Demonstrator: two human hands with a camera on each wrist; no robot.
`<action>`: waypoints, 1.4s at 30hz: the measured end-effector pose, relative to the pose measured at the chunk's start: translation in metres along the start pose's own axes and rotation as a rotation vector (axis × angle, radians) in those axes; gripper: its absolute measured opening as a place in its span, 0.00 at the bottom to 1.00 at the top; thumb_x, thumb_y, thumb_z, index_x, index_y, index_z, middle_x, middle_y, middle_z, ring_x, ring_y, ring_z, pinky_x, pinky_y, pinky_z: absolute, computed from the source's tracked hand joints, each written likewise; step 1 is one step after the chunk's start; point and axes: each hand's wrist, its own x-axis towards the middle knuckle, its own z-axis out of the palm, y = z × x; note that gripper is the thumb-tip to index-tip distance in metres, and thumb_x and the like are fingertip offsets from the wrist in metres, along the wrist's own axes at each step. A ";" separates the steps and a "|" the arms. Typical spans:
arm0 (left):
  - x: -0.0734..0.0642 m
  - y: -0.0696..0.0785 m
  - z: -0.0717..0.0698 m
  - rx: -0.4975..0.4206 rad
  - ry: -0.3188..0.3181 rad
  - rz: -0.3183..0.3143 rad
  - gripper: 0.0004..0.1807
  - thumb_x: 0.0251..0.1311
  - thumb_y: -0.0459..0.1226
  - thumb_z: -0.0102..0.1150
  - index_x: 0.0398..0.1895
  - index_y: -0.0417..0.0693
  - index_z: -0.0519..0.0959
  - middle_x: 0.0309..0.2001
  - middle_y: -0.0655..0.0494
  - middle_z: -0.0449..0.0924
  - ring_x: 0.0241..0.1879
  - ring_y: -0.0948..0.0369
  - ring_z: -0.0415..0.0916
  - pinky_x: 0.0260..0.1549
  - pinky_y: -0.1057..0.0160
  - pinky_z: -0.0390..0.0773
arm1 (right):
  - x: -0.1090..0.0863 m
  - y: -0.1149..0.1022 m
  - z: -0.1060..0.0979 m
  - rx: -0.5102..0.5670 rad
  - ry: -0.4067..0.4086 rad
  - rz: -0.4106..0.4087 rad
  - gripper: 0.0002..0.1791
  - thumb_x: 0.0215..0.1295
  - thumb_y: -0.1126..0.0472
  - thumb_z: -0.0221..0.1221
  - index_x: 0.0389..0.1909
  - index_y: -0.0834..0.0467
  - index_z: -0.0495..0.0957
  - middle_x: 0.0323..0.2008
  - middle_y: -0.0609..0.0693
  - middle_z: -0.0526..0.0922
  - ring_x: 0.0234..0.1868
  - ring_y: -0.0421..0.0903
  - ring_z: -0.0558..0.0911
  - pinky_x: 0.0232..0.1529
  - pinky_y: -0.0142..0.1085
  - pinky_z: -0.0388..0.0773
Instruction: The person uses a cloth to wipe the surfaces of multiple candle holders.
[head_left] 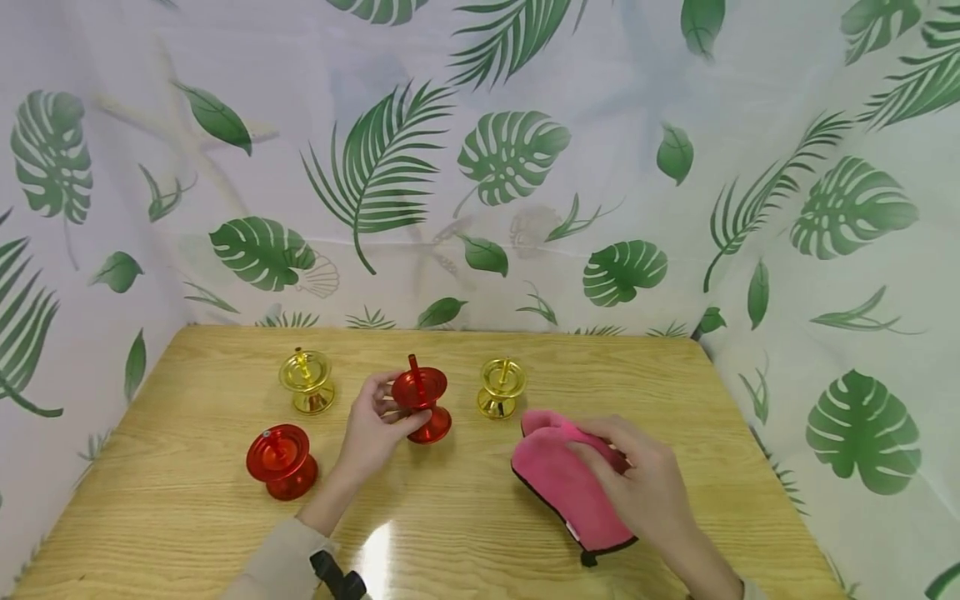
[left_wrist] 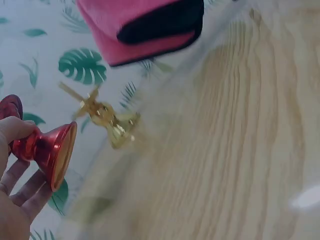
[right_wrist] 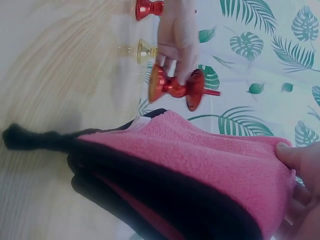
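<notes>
My left hand (head_left: 378, 425) grips a red metal candle holder (head_left: 420, 388) by its narrow waist, thumb in front and fingers behind. Upright in the head view, this holder has a wide dish, a thin post rising from it and a flared base. The left wrist view shows the underside of its base (left_wrist: 64, 156). To the right, my right hand (head_left: 637, 475) pinches a folded pink cloth (head_left: 566, 483) with black edging near its top. The cloth hangs in a fold, a black loop (right_wrist: 22, 137) at its lower corner, as the right wrist view shows.
A gold candle holder (head_left: 498, 403) stands between the held one and the cloth. Another gold one (head_left: 313, 398) is at the back left, with a second red one (head_left: 292, 480) nearer the front. Leaf-printed sheeting (head_left: 480, 275) borders the wooden table (head_left: 450, 542) behind and beside.
</notes>
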 end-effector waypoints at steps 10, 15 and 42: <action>0.031 -0.037 0.001 0.097 0.053 0.018 0.37 0.58 0.29 0.75 0.71 0.42 0.69 0.55 0.40 0.81 0.45 0.56 0.81 0.48 0.66 0.83 | -0.006 0.006 -0.005 -0.003 0.002 0.009 0.20 0.47 0.77 0.76 0.39 0.55 0.88 0.33 0.47 0.90 0.29 0.29 0.77 0.26 0.19 0.71; 0.037 -0.046 0.003 0.133 0.075 0.033 0.38 0.59 0.28 0.74 0.71 0.42 0.68 0.54 0.39 0.79 0.48 0.49 0.82 0.54 0.56 0.84 | -0.009 0.007 -0.005 0.003 0.010 0.011 0.20 0.47 0.77 0.76 0.39 0.54 0.88 0.33 0.47 0.90 0.30 0.29 0.78 0.27 0.19 0.72; -0.005 -0.033 -0.004 0.149 0.148 0.045 0.39 0.56 0.30 0.77 0.69 0.34 0.69 0.60 0.35 0.81 0.60 0.41 0.81 0.65 0.45 0.81 | -0.009 0.008 0.000 -0.004 -0.010 0.005 0.20 0.47 0.76 0.77 0.39 0.54 0.88 0.33 0.46 0.90 0.29 0.30 0.77 0.26 0.19 0.71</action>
